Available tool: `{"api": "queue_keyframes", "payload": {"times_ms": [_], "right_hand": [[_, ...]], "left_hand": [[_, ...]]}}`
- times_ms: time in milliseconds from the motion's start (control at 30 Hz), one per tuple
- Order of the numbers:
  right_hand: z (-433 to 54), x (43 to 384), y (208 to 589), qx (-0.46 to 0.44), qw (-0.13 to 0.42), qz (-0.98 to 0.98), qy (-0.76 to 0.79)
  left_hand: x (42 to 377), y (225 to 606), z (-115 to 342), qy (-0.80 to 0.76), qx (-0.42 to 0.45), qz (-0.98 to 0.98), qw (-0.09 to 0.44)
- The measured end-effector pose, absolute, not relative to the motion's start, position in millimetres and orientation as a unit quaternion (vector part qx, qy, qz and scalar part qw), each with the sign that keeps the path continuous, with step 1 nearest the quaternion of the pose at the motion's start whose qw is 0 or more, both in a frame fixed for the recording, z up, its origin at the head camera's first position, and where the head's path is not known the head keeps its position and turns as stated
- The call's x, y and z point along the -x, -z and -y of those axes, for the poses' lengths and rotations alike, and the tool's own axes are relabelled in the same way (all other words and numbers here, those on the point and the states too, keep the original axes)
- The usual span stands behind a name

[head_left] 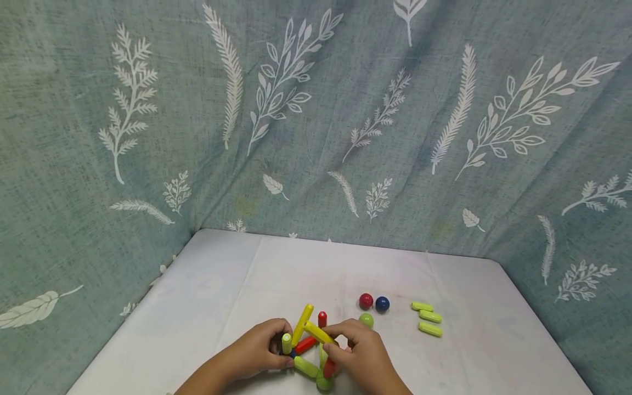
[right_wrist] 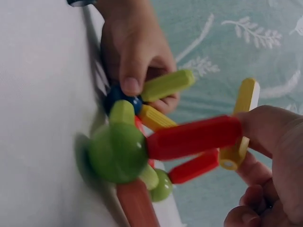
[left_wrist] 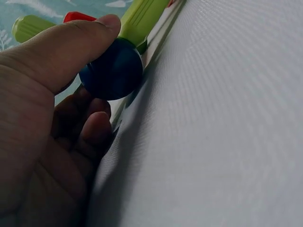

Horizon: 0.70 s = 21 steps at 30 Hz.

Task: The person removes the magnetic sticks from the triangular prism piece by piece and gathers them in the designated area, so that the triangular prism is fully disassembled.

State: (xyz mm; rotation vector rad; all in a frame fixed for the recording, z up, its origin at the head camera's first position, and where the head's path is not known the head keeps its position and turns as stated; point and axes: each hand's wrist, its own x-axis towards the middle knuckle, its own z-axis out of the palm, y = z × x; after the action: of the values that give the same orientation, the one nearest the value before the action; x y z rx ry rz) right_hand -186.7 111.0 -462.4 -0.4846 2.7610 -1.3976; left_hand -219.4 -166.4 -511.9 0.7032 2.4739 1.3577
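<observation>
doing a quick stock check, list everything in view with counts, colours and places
tablecloth: 1, white, under the toys
leaf-print fabric: 1, grey-green, behind and beside the tablecloth
loose balls: 3, red, blue, green, on tablecloth
loose rods: 3, yellow-green, right of loose balls
joined balls: 3 visible, one dark blue, two green, in structure
joined rods: count unclear, red, yellow, yellow-green, in structure
held rod: 1, yellow, in right hand
left hand: 1, gripping dark blue ball
right hand: 1, pinching held rod

The round dark-blue ball (left_wrist: 114,71) and faceted yellow stick (head_left: 317,332) look like smooth, glossy plastic. The white cloth-covered surface (left_wrist: 213,118) is matt and finely woven, the grey-green leaf-printed fabric backdrop (head_left: 187,82) matt.
</observation>
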Motion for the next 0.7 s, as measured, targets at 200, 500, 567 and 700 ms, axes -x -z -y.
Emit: {"api": "queue_keyframes", "payload": {"times_ms": [200, 500, 567, 700], "right_hand": [[-123.3, 192.4, 459.9, 0.133, 0.007, -0.905, 0.404], [-163.3, 209.6, 464.7, 0.064, -0.002, -0.938, 0.342], [-175.1, 214.4, 467.9, 0.038, -0.014, -0.942, 0.332], [-200.1, 221.5, 473.2, -0.002, -0.033, -0.948, 0.316]], "left_hand": [[220.0, 512.8, 165.6, -0.470, -0.234, -0.842, 0.123], [219.6, 511.0, 164.4, -0.472, -0.230, -0.841, 0.133], [219.9, 510.7, 164.9, -0.467, -0.229, -0.844, 0.130], [220.6, 510.5, 166.2, -0.457, -0.228, -0.850, 0.126]]}}
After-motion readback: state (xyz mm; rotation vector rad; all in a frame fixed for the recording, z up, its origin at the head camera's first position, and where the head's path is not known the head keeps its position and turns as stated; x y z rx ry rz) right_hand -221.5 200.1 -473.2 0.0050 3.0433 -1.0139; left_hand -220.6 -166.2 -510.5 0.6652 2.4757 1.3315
